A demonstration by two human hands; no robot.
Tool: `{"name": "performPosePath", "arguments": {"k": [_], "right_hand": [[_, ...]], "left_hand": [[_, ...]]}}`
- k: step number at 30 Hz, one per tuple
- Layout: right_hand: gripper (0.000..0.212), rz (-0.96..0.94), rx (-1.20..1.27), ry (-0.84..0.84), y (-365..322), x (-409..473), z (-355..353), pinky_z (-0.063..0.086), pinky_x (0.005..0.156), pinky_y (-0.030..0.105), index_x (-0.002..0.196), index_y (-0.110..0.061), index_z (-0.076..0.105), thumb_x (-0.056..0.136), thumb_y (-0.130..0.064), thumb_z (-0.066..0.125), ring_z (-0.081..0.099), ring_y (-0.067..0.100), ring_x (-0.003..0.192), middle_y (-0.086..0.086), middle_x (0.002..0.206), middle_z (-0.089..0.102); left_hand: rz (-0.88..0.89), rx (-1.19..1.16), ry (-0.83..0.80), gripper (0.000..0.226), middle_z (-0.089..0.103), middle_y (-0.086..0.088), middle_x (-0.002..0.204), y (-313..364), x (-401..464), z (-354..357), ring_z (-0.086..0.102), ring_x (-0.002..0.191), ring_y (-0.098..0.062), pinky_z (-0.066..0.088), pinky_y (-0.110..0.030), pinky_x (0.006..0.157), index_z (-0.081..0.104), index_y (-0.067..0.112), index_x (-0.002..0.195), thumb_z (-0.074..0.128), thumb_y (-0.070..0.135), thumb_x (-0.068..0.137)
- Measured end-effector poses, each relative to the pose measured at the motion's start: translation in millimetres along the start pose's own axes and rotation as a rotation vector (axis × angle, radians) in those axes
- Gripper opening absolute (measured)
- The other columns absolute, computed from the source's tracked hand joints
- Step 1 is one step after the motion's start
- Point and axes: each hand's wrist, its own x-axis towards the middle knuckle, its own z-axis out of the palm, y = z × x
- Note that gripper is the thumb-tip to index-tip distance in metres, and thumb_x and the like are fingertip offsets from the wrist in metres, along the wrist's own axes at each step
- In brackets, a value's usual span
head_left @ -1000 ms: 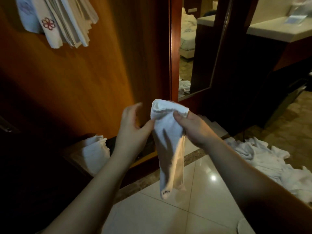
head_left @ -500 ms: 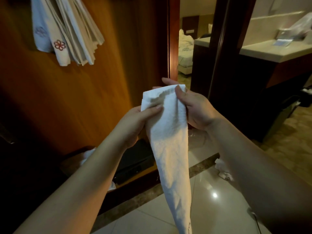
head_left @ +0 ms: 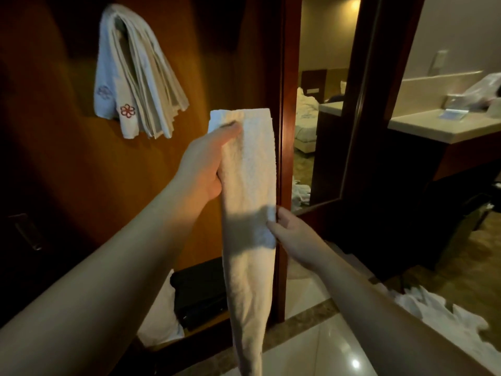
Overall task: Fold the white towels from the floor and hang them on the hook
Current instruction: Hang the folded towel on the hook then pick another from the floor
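Observation:
A white towel, folded into a long narrow strip, hangs straight down in front of me. My left hand grips its top end, thumb across the front. My right hand pinches its right edge about halfway down. Several folded white towels, one with a red flower mark, hang in a bundle high on the wooden wall at upper left; the hook under them is hidden. More white towels lie crumpled on the floor at lower right.
A wooden door frame stands just right of the held towel. A black case and a white cloth sit at the wall's base. A counter is at right. Glossy floor tiles lie below.
The view has tilted up, bringing the hanging bundle fully into sight. My left hand rose with the towel's top end; my right hand slid down from the top to the towel's middle edge.

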Motion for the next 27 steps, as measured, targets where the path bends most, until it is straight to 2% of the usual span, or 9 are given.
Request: {"name": "performPosePath", "arguments": {"k": [4,7,9,12,15,17,19,22,27], "right_hand": [[0.025,-0.054,-0.115,0.049,-17,10,1,0.055,0.091,0.036,0.112,-0.046,0.058,0.093,-0.047,0.042,0.066,0.005,0.095,-0.010,0.104,0.071],[0.025,-0.096,-0.128,0.075,-29,17,-2,0.054,0.078,0.030,0.103,-0.054,0.059,0.089,-0.043,0.041,0.065,-0.001,0.089,-0.018,0.099,0.070],[0.027,-0.124,-0.044,0.102,-34,23,-4,0.054,0.079,0.027,0.102,-0.061,0.059,0.091,-0.041,0.044,0.067,-0.004,0.090,-0.023,0.101,0.071],[0.024,-0.118,0.184,0.194,-35,35,-6,0.058,0.085,0.034,0.108,-0.053,0.065,0.097,-0.040,0.048,0.072,0.007,0.094,-0.011,0.102,0.074],[0.025,-0.087,0.197,0.289,-39,42,-5,0.057,0.069,0.025,0.087,-0.059,0.064,0.101,-0.052,0.045,0.074,0.007,0.081,-0.011,0.090,0.073],[0.026,-0.093,0.160,0.330,-41,44,-7,0.054,0.060,0.017,0.088,-0.056,0.064,0.096,-0.069,0.043,0.073,0.004,0.077,-0.014,0.085,0.072],[0.056,-0.103,0.167,0.332,-44,43,-11,0.054,0.064,0.018,0.102,-0.044,0.066,0.078,-0.089,0.042,0.072,0.005,0.084,-0.012,0.086,0.073],[0.096,-0.087,0.230,0.214,-50,45,-23,0.059,0.081,0.034,0.119,-0.023,0.065,0.058,-0.096,0.056,0.073,0.015,0.098,-0.005,0.102,0.076],[0.083,0.105,0.320,-0.195,-48,44,-47,0.052,0.103,0.048,0.126,-0.008,0.062,0.061,-0.050,0.090,0.068,0.030,0.115,0.013,0.123,0.072]], "left_hand": [[-0.002,0.026,0.005,0.026,0.069,0.000,0.107,16,13,1,0.064,0.100,-0.024,0.048,-0.046,0.081,0.058,0.028,0.097,0.078,0.036,0.083],[0.003,0.044,-0.008,0.030,0.069,-0.001,0.108,30,22,0,0.065,0.100,-0.024,0.049,-0.045,0.078,0.057,0.027,0.100,0.080,0.035,0.081],[0.003,0.038,-0.020,0.037,0.068,-0.003,0.112,41,26,1,0.065,0.102,-0.026,0.050,-0.048,0.086,0.057,0.024,0.108,0.081,0.033,0.080],[0.008,0.018,-0.046,0.053,0.068,-0.005,0.116,56,30,6,0.067,0.104,-0.028,0.050,-0.052,0.092,0.054,0.022,0.126,0.080,0.032,0.081],[0.017,-0.006,-0.069,0.040,0.071,-0.006,0.111,65,36,12,0.071,0.097,-0.026,0.055,-0.047,0.081,0.056,0.023,0.117,0.078,0.030,0.084],[0.007,-0.026,-0.074,0.032,0.071,-0.006,0.109,70,41,16,0.072,0.094,-0.026,0.056,-0.045,0.075,0.057,0.023,0.111,0.076,0.029,0.086],[0.001,-0.037,-0.067,0.032,0.072,-0.007,0.108,74,48,17,0.073,0.093,-0.026,0.056,-0.047,0.075,0.057,0.021,0.112,0.076,0.027,0.087],[-0.011,-0.050,-0.048,0.032,0.071,-0.008,0.108,79,58,13,0.073,0.092,-0.026,0.057,-0.047,0.072,0.056,0.020,0.110,0.077,0.027,0.086],[-0.025,-0.112,-0.010,0.033,0.075,-0.011,0.103,84,74,4,0.077,0.079,-0.025,0.062,-0.047,0.069,0.054,0.018,0.110,0.077,0.022,0.086]]}}
